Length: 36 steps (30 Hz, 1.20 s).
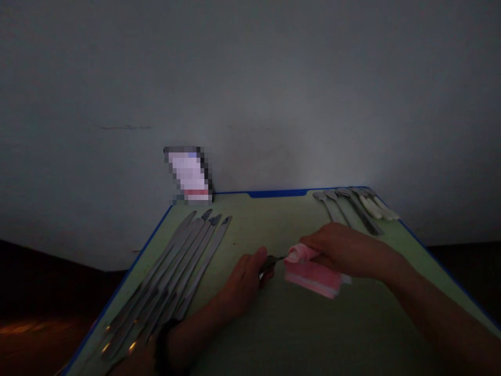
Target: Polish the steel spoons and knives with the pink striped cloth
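Note:
Over the middle of the table, my left hand (246,279) is closed around one end of a dark metal piece of cutlery (271,262) that looks like a spoon. The thin part of this spoon runs to the right into a folded pink cloth (311,279). My right hand (344,250) grips that cloth from above, pinching it around the spoon's other end, which is hidden. Part of the cloth hangs loose below the fingers. A dark band circles my left wrist.
Several table knives (183,266) lie side by side on the left of the pale green table (254,219). Several spoons (354,206), some white-handled, lie at the back right. A phone with a blurred screen (190,175) leans on the grey wall (274,94) at the back left.

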### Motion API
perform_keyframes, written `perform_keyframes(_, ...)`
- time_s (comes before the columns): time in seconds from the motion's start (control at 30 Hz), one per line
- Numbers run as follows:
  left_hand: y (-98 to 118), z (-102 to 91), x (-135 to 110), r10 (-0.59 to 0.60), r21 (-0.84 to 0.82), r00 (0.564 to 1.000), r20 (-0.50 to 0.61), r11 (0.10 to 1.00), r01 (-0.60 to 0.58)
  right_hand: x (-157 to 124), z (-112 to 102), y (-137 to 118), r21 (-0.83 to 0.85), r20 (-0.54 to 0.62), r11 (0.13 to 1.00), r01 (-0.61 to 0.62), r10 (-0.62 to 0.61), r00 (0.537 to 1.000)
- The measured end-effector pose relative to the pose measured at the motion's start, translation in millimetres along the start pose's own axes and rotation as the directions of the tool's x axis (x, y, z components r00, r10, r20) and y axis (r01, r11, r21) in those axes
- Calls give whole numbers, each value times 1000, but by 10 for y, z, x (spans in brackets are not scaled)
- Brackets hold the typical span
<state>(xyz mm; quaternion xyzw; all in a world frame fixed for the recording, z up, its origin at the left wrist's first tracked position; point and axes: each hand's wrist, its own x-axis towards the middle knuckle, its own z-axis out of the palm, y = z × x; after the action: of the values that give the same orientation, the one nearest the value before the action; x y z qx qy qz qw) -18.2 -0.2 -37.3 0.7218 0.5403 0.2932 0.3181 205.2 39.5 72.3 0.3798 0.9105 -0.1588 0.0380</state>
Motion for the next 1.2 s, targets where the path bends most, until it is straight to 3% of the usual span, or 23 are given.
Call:
perform_keyframes(0.1, -3, -32, -48, 251, 258, 968, -5, 936, -241, 121, 166, -175, -111, 0, 993, 47, -48, 999)
perform_keyframes(0.17, -14, -51, -70, 334, 322, 942, 22, 890, -323, 189, 262, -254, -150, -5, 986, 69, -70, 998)
perform_keyframes(0.33, -32, -54, -85, 324, 297, 946, 9, 903, -312, 201, 238, -259, -121, -10, 991, 60, -62, 998)
perform_keyframes(0.5, 29, -16, -67, 30, 47, 999, -14, 998, -29, 13, -22, -9, 108, 66, 985, 134, -142, 988)
perform_keyframes(0.57, 69, -24, -49, -1, 6, 1000, 16, 1000, 1, -62, -98, 114, 197, 98, 972, 128, -149, 984)
perform_keyframes(0.77, 223, -160, -16, 192, -18, 974, 120, 981, -191, -204, -226, 284, 443, 148, 894, 74, -155, 977)
perform_keyframes(0.93, 290, -215, -59, 326, 154, 942, 84, 930, -335, -239, -243, 264, 367, 223, 930, -27, -60, 973)
perform_keyframes(1.07, 265, -202, -81, 414, 259, 909, 55, 873, -414, -210, -219, 223, 367, 200, 930, 26, -106, 974)
perform_keyframes(1.2, 256, -183, -83, 533, 302, 846, 36, 801, -517, -133, -144, 165, 413, 238, 910, 38, -148, 960)
